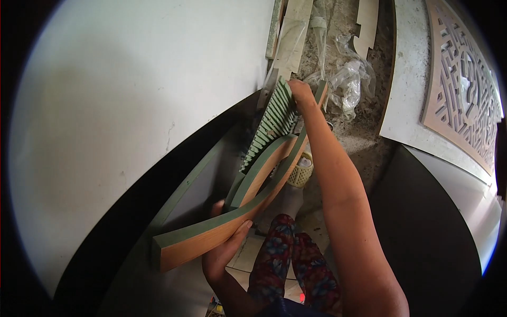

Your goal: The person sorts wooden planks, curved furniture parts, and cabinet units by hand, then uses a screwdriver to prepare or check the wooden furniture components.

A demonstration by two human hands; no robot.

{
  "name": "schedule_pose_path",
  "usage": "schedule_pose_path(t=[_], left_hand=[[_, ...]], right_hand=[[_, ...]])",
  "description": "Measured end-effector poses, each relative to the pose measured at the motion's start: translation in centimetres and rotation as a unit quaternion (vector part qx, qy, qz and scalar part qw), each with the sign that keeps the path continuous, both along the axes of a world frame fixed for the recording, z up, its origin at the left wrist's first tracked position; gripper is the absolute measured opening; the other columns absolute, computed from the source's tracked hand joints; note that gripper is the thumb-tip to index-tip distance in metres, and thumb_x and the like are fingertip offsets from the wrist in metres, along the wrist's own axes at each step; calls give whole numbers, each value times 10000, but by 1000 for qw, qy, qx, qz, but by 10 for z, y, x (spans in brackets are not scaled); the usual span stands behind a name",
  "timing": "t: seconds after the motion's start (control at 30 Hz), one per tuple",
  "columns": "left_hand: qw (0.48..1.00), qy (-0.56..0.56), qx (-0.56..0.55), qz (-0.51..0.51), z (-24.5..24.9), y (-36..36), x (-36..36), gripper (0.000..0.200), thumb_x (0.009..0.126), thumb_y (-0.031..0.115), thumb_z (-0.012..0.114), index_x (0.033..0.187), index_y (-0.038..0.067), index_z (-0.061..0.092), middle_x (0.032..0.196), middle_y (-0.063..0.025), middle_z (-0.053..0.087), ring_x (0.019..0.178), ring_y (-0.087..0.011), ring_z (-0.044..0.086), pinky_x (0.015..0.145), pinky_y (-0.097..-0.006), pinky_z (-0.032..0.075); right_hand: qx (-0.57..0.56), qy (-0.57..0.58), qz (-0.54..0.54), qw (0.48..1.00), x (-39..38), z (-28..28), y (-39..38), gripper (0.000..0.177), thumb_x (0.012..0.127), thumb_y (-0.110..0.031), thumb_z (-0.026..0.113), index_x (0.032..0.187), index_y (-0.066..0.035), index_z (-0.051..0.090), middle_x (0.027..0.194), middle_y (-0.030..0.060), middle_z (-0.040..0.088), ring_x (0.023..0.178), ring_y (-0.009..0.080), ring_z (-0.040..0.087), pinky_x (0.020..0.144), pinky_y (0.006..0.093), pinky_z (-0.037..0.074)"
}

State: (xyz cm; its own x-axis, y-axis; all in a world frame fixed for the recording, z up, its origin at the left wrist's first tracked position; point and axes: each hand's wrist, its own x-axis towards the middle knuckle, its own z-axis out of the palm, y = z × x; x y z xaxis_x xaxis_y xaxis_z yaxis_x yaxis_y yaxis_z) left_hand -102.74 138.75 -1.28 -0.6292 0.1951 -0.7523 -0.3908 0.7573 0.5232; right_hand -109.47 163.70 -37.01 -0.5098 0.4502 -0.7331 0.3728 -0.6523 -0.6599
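Observation:
A long curved wooden piece point(198, 245), bare wood on its face and green along its edge, runs diagonally across the middle. My left hand point(227, 248) is closed around its near part, thumb on the wood face and a fingertip past the green edge. Beside it lies a shorter curved wooden piece point(266, 171) with the same green edge. Behind that stands a green ribbed piece point(270, 124) made of many thin slats. At its far top end my right hand point(301, 94) is curled against it; most of those fingers are hidden. My right forearm passes over the long piece's far end.
A pale green basket point(300, 173) stands below the curved pieces. Clear plastic wrap point(349, 87) and wooden offcuts point(368, 24) lie on the rough floor. A large white panel point(132, 95) fills the left; a cut-out lattice panel point(459, 79) is at right.

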Motion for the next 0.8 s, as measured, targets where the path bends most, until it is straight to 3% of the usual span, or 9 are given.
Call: schedule_pose_path(t=[0.1,0.2,0.3,0.4,0.5,0.7,0.8], left_hand=[[1000,-4,-12,10,2,5,1,592,788,23,647,1278,47,316,1137,-86,485,1042,-146,466,909,-288,389],[1000,-13,-27,5,5,8,-3,587,784,30,654,1273,54,329,1142,-85,483,1043,-151,467,905,-292,392],[999,-18,-34,-23,6,10,-8,588,780,41,663,1271,58,339,1143,-84,481,1044,-153,467,901,-297,394],[999,-23,-40,-17,9,14,-9,585,779,49,667,1268,58,344,1138,-81,482,1043,-153,466,900,-298,394],[1000,-16,-27,-4,9,14,-8,580,783,50,663,1266,53,343,1130,-82,484,1043,-151,464,902,-296,391],[999,-26,-24,-1,12,17,-10,571,785,42,657,1262,48,343,1121,-84,489,1032,-146,465,895,-295,395],[999,-16,-34,-17,9,14,-9,565,785,39,654,1258,46,346,1118,-84,493,1027,-145,468,888,-293,398]], right_hand=[[-38,-82,27,996,-8,21,5,310,713,-218,623,852,59,617,842,132,611,753,224,579,663,355,441],[34,-207,52,976,-20,1,3,402,681,-257,642,908,74,614,957,169,629,864,285,605,741,371,456],[13,-224,57,973,-21,-24,-1,497,658,-303,648,968,83,606,1052,201,611,982,295,589,816,355,448],[75,-86,148,982,-7,-63,0,517,656,-319,644,985,79,607,1054,197,608,990,280,581,832,340,440],[-74,-114,53,989,-6,-6,6,537,653,-317,649,1020,72,599,1074,184,602,1004,274,571,847,338,429],[-96,-115,62,987,-5,2,12,573,672,-301,668,1067,98,553,1055,181,599,962,268,573,829,356,424],[-118,-53,6,992,1,20,9,550,693,-275,691,1051,118,550,1011,162,609,929,233,577,794,338,434]])
